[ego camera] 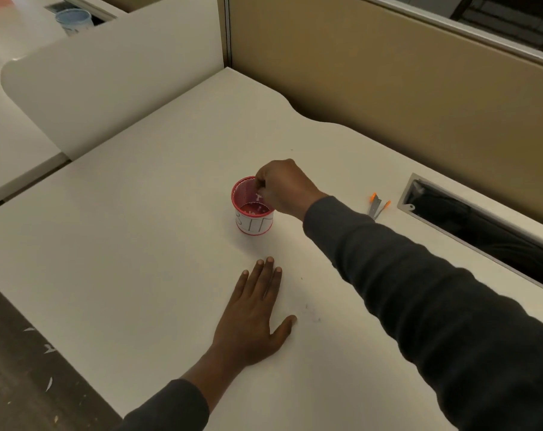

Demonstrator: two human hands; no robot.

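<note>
Cup: a red mesh cup [254,223] with a white label stands upright near the middle of the bench [139,244].
Cup contents: small pale bits seem to lie at the bottom, though they are too small to tell.
Right hand: the right hand [284,188] hangs over the cup's far rim with its fingers curled down into the mouth.
Grip: narrow; the fingertips seem to pinch a small white piece [258,196] just inside the rim.
Left hand: the left hand [251,318] lies flat on the bench near the cup, fingers straight, holding nothing.
Progress: likely mid-step, with one piece at the cup's mouth and not yet let go or lifted clear.
Left over: two orange-tipped metal pieces [377,205] lie well apart from the cup, beside the cable slot [481,231].
</note>
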